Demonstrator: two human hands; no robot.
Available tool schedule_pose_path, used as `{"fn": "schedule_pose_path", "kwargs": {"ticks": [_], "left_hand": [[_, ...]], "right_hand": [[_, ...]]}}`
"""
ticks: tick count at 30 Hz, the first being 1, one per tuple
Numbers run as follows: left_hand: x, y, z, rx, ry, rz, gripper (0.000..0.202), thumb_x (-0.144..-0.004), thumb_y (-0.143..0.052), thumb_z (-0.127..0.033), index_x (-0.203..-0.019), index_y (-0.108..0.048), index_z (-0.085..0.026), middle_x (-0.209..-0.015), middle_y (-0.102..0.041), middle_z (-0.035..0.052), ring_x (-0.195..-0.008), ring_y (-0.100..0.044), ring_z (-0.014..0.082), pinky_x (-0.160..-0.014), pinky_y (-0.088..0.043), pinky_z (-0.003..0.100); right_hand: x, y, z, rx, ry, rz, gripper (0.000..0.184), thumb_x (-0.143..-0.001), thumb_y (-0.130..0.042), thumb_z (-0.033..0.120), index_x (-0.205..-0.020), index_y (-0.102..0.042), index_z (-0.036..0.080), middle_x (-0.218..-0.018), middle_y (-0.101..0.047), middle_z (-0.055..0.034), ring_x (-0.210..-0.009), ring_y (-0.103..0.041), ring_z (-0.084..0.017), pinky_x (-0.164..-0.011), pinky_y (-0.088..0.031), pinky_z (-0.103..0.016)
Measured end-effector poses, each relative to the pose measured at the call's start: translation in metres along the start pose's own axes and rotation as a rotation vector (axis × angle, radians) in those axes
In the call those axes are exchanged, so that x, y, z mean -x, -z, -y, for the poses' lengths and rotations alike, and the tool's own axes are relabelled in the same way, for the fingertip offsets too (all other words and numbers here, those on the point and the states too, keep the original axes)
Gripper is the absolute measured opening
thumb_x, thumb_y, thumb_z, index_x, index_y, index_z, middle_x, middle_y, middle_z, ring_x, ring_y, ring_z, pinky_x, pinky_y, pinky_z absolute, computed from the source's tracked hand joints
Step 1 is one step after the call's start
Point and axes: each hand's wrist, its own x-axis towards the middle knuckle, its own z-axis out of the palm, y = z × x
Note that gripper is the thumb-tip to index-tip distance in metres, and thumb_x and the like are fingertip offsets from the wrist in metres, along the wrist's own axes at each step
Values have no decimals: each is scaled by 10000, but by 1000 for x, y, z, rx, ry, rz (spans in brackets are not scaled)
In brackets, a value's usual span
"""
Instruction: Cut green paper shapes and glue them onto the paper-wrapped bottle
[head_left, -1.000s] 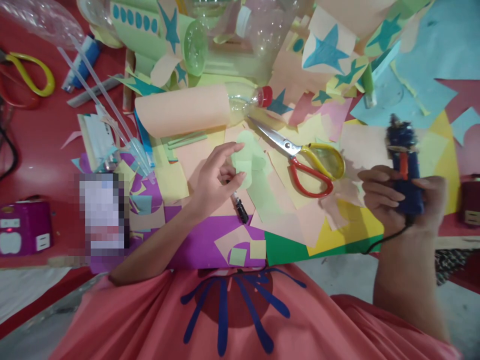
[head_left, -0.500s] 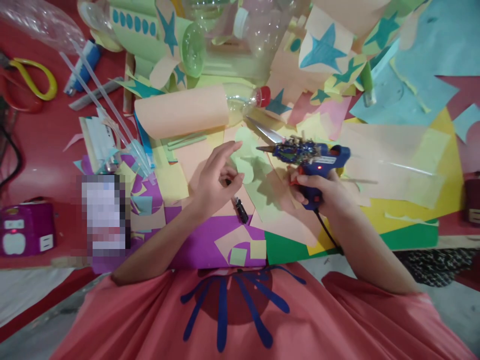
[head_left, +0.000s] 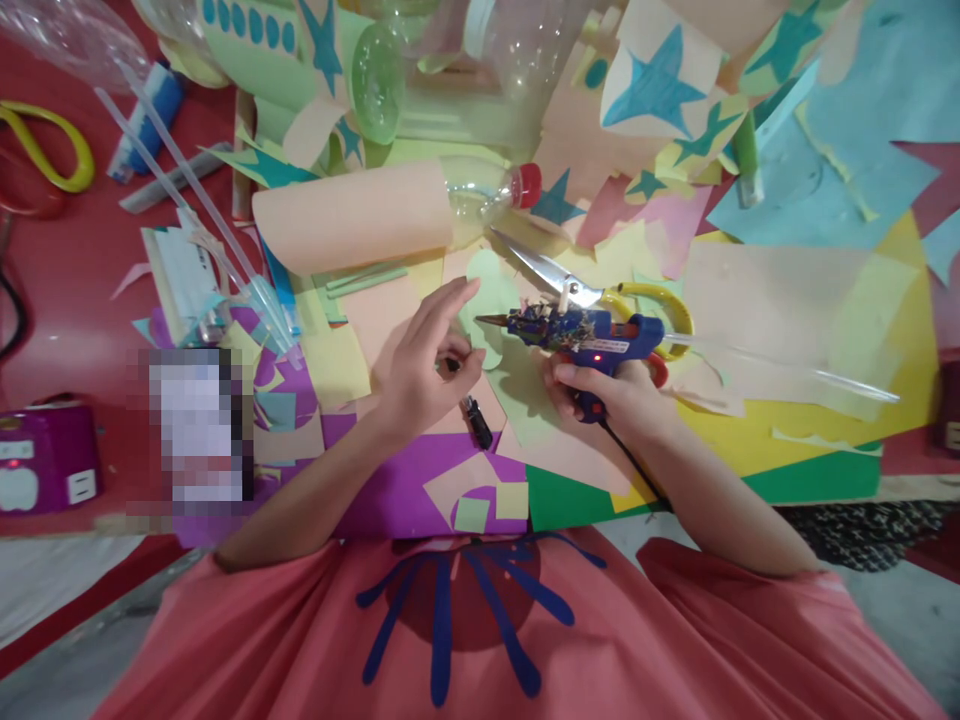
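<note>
Head view: the left hand (head_left: 420,378) pinches a tiny dark bit (head_left: 451,365), too small to tell, beside the green paper (head_left: 495,290). The right hand (head_left: 611,398) wraps its fingers round the glue gun (head_left: 592,335), tip over that paper, hiding half the scissors (head_left: 559,280).

One head-worn view looks steeply down and forward from close above the bench (head_left: 75,250). The left grip (head_left: 420,372) and right grip (head_left: 611,392) sit mid-frame, with the person's lap nearest beneath them.

Scissors (head_left: 574,292) partly behind glue gun (head_left: 600,338)
</note>
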Motion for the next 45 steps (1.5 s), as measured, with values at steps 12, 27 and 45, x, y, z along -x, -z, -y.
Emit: {"fn": "schedule_pose_path", "kwargs": {"ticks": [12, 27, 45], "left_hand": [[-1, 1, -4, -28, -6, 36, 507, -1067, -478, -403, -1561, -380, -343, -1550, -511, 160, -658, -639, 45, -655, -610, 228], [-1, 1, -3, -41, 3, 14, 530, -1046, -518, -340, -1558, -382, -355, -1559, -511, 145, -653, -647, 47, -656, -614, 230], [-4, 4, 3, -39, -163, -45, 589, -1038, -528, -272, -1592, -346, -353, -1543, -513, 141, -642, -656, 29, -629, -590, 183]], "right_hand": [[-1, -1, -2, 40, 28, 10, 391, -700, -797, 534, -634, -562, 229, -454, -548, 36, -397, -464, -108, -403, -404, -262], [-2, 0, -1, 0, 15, 3, 387, -697, -808, 520, -617, -581, 217, -449, -558, 25, -404, -483, -115, -403, -397, -264], [-3, 4, -4, -20, 80, 64, 340, -794, -744, 444, -632, -529, 235, -483, -512, 40, -415, -460, -114, -425, -366, -276]]}}
